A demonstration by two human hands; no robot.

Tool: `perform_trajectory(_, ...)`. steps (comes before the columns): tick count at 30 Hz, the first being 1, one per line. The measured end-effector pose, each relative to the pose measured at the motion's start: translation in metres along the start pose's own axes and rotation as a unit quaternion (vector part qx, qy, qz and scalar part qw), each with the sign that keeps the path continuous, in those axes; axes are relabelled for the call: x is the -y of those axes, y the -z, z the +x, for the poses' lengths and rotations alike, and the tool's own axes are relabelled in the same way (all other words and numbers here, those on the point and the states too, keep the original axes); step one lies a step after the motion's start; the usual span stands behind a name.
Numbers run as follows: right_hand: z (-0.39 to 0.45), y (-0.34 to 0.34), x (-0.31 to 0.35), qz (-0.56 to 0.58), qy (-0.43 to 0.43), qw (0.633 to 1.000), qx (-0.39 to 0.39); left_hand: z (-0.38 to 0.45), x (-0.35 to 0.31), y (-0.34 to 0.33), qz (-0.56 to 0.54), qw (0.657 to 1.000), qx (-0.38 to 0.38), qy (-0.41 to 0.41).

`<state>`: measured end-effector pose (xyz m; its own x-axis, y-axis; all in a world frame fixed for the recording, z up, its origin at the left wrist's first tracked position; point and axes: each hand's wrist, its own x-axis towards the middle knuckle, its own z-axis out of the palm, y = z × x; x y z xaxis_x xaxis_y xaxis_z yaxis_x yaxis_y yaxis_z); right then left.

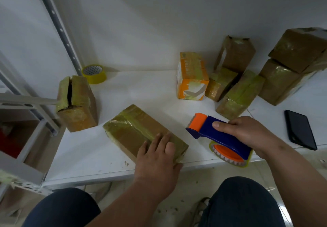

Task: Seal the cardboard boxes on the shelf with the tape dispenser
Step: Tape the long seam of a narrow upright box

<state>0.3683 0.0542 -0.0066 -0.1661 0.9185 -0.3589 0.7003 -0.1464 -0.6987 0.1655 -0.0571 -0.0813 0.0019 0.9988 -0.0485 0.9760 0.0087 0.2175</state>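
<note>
While the shelf [99, 163] carries boxes across its whole width, inspection starts at the far left, where 1 upright box [77, 103] stands with its top seam split open and a spare tape roll [94, 73] lies behind it near the upright post.

Nearer the front edge lies the flat box [139, 131], already crossed by yellowish tape. The left hand [157, 156] rests on its near end, fingers spread and pressed flat, with the thumb down the box's near side. It pins the box; it does not grip it.

Just right of that box, and apart from it, the tape dispenser [219, 136] is held by the right hand [247, 133], fingers curled round the blue handle and the thumb on top. Its orange roller end points toward the flat box, and its roll overhangs the shelf edge.

Judgement: the step in hand is laying a further strip on the flat box. To do it well, keep the left hand pressing, set the roller on the far end of the seam, and draw in 1 straight pull.

Further right stands an orange box [192, 80], then a cluster of taped boxes [247, 85], and a dark phone [300, 129] lies flat beyond the right hand.
</note>
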Motion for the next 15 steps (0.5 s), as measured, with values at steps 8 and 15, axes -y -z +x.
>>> perform_trajectory(8, 0.000, -0.006, -0.005, 0.008, 0.004, 1.000, -0.005, 0.008, 0.005, -0.006, 0.047, 0.998, 0.025, -0.027)
perform_trajectory(15, 0.000, -0.009, -0.005, 0.004, 0.013, 1.000, -0.005, 0.013, 0.012, -0.006, 0.042, 0.998, 0.014, -0.047)
